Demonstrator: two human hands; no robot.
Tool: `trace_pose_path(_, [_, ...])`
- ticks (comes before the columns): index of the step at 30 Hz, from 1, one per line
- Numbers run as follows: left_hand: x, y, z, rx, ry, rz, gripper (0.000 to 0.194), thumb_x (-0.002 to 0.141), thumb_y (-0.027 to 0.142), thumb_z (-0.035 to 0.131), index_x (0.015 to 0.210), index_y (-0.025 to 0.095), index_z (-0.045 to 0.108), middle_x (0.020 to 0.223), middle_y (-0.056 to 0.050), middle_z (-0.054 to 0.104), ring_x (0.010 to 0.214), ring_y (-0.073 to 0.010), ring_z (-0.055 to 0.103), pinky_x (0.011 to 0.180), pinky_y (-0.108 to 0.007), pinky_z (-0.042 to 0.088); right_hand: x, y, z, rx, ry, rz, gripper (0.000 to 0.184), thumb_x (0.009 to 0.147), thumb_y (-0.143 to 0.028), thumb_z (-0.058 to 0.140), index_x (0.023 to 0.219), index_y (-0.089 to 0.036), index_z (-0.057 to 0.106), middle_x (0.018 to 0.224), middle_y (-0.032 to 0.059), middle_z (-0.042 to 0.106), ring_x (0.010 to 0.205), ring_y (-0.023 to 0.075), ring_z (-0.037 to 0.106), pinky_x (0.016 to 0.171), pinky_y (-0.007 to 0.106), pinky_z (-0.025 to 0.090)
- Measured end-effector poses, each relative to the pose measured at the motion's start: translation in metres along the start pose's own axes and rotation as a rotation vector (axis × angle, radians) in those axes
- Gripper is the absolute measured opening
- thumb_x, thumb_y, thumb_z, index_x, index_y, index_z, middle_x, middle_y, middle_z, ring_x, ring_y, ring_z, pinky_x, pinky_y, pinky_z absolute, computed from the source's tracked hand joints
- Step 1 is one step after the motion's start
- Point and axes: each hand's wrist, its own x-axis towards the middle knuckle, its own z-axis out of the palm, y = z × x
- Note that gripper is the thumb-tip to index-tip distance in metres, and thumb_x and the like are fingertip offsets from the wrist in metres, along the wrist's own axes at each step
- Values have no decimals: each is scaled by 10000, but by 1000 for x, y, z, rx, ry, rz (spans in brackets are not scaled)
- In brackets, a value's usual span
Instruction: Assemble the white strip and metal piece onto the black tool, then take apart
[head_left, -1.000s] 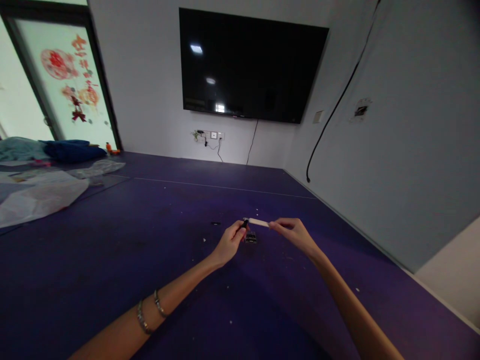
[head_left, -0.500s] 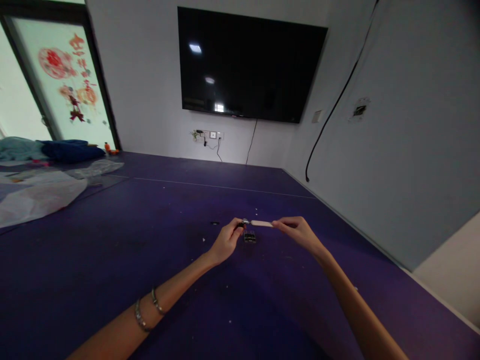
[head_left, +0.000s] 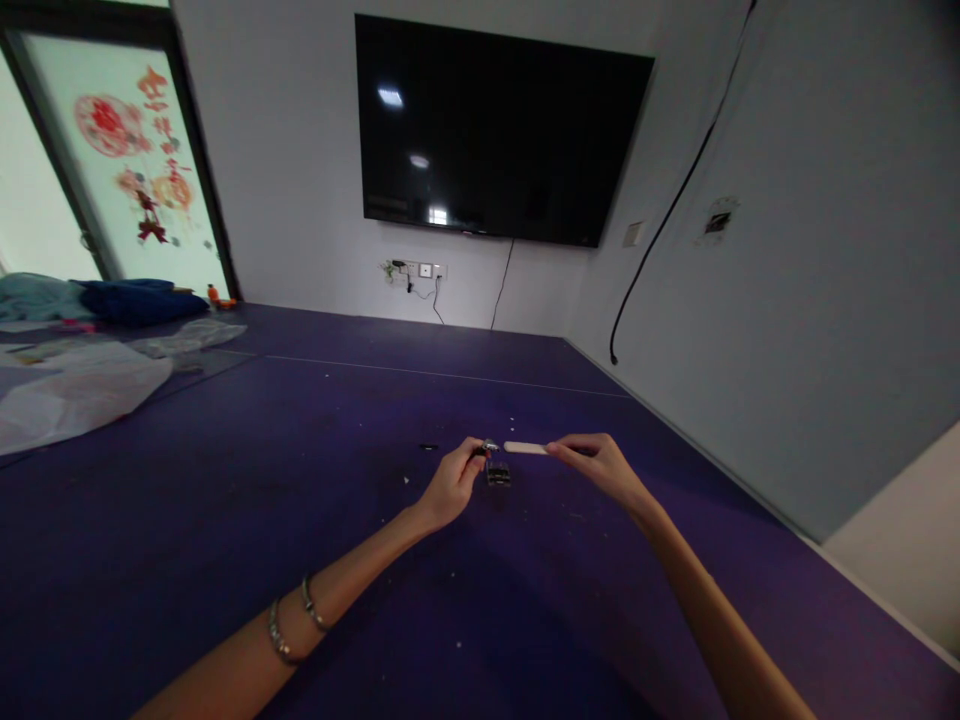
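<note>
My left hand (head_left: 452, 482) is closed, pinching a small dark object with a shiny metal end (head_left: 490, 446) between thumb and fingertips; its exact kind is too small to make out. Between the thumb and fingers of my right hand (head_left: 598, 463) is a flat, pale wooden stick (head_left: 526, 448), held level. The stick's rounded tip points left at the metal end, with a narrow gap between the two. Just below them on the purple surface lies a small clear-and-dark case (head_left: 499, 474). Off to the left of my fingers lies a thin black piece (head_left: 428, 447).
White specks dot the purple floor (head_left: 300, 520). Clear plastic sheeting (head_left: 90, 390) and dark blue cloth (head_left: 142, 301) lie at the far left. A television (head_left: 495, 130) hangs on the far wall above sockets (head_left: 425, 270); a black cable (head_left: 667, 215) dangles along the right wall.
The wooden stick has shifted slightly right, widening the gap to the metal end. My left hand keeps its hold, nearly still.
</note>
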Motion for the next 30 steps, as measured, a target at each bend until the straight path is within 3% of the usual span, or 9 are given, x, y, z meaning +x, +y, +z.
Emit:
trace_pose_path(6, [-5, -3, 14, -129, -25, -101, 235, 889, 362, 355, 863, 165, 481, 648, 21, 452, 564, -95, 431, 555, -228, 349, 1, 1, 6, 35, 61, -38, 359, 726, -500, 576, 689, -158, 680, 630, 34, 606, 594, 144, 502, 528, 243, 350])
trace_pose_path(17, [-8, -2, 36, -693, -48, -308, 267, 815, 428, 490, 820, 168, 428, 548, 75, 386, 399, -46, 339, 386, -186, 303, 3, 12, 11, 46, 104, -22, 373, 719, -506, 578, 731, -153, 696, 661, 45, 620, 594, 142, 504, 508, 237, 349])
trace_pose_path(22, [-8, 7, 37, -952, -57, -401, 234, 778, 354, 571, 807, 149, 461, 570, 62, 377, 423, -41, 325, 395, -186, 292, 6, 26, 10, 39, 114, 53, 425, 704, -546, 562, 718, -145, 701, 600, 34, 586, 557, 135, 475, 471, 235, 318])
trace_pose_path(30, [-10, 17, 30, -1155, -136, -505, 152, 803, 269, 541, 804, 120, 511, 565, 47, 365, 431, -40, 309, 413, -190, 260, 6, 16, 21, 101, 115, 33, 429, 708, -547, 557, 687, -138, 686, 554, 4, 528, 537, 116, 434, 488, 237, 304])
